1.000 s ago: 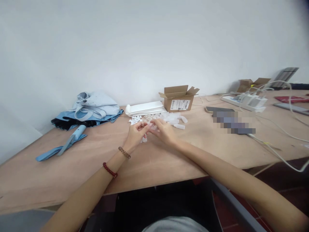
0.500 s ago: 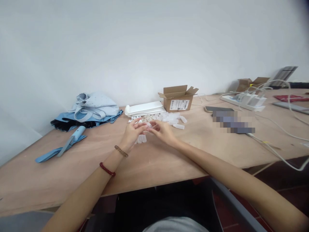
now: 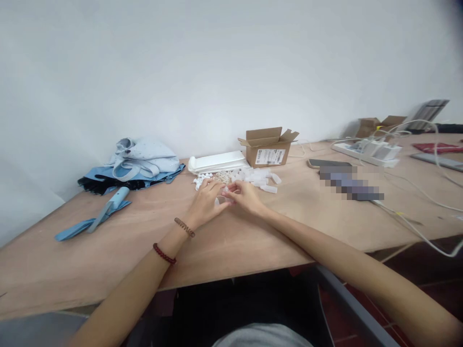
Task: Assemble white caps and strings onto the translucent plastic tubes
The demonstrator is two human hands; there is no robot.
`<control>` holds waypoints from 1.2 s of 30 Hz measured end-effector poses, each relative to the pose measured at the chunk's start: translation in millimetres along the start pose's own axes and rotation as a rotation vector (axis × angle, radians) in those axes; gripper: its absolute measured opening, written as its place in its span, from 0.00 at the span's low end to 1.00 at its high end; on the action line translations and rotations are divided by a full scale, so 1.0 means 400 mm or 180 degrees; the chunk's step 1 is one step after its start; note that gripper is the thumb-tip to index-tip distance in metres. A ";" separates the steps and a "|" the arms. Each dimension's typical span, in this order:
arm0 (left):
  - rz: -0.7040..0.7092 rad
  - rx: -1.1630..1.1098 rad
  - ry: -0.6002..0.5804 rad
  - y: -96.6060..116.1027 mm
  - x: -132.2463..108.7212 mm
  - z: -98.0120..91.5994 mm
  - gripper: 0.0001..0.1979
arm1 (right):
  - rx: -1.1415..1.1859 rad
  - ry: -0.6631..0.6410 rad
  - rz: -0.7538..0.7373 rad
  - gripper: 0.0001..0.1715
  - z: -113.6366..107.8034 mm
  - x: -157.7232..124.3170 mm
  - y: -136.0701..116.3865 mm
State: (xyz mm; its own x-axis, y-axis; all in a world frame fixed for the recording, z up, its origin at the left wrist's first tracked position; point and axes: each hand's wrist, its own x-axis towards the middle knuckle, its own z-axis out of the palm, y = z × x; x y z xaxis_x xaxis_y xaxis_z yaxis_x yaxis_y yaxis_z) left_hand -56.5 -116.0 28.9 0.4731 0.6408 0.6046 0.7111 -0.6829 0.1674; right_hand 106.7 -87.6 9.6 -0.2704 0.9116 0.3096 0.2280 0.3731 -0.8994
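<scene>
My right hand (image 3: 246, 198) is closed in a pinch, thumb against fingers, on a small translucent plastic bottle (image 3: 226, 190), partly hidden by the fingertips. Beside it, my left hand (image 3: 207, 200) is palm down, its fingers stretched forward and its thumb apart, hiding part of what lies beneath. Between the left thumb and fingers a bit of translucent plastic shows. Just beyond my hands lie a heap of translucent bottles (image 3: 258, 176), a bundle of cream-coloured strings (image 3: 223, 178) and a cluster of small white caps (image 3: 202, 180).
Behind the heap stand an open cardboard box (image 3: 268, 149) and a white flat package (image 3: 219, 162). At left are a pale blue cloth bag (image 3: 144, 156) and a blue umbrella (image 3: 104, 209). To the right lie a phone (image 3: 327, 164), a power strip (image 3: 369, 153) and white cables.
My left hand has turned more palm down and lowered over the bottles in front of it, its thumb now spread. My right hand has shifted slightly, still pinching.
</scene>
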 end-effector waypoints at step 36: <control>-0.0909 -0.0426 -0.0835 -0.071 0.001 -0.017 0.24 | -0.1841 -0.0260 -0.0642 0.10 -0.049 0.039 0.022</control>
State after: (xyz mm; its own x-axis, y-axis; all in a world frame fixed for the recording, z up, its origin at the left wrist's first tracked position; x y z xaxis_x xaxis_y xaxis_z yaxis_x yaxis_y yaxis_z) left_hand -79.9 -98.6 29.6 0.3954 0.8671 0.3031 0.7673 -0.4932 0.4100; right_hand 122.7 -66.6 12.7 -0.4266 0.8056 0.4110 0.6289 0.5908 -0.5053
